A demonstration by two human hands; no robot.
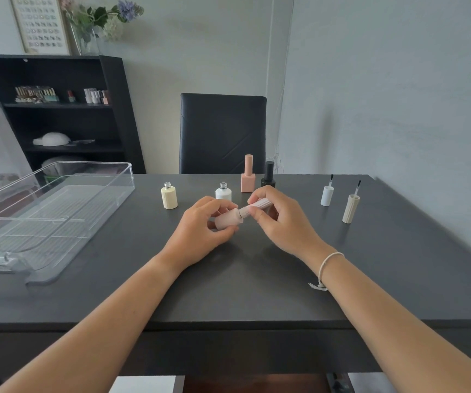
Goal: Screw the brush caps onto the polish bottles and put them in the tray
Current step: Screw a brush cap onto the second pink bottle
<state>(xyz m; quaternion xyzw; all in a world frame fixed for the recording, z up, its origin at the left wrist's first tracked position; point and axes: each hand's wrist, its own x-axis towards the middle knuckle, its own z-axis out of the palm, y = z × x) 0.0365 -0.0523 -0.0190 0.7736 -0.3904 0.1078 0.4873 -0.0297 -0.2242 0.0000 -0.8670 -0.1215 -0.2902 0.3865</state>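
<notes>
My left hand [206,222] grips a pale pink bottle [228,219], tilted on its side above the dark table [257,279]. My right hand [274,219] pinches a ribbed pink cap [257,207] that meets the bottle's neck. Behind my hands stand an uncapped cream bottle [169,195] and an uncapped white bottle [223,191]. To the right, a white brush cap [327,194] and a beige brush cap [351,207] stand brush-up. A clear plastic tray [58,211] lies at the left with nothing in it.
A capped peach bottle [247,175] and a capped black bottle [268,175] stand at the table's far edge. A black chair [223,131] is behind the table. A dark shelf [58,109] stands at the back left.
</notes>
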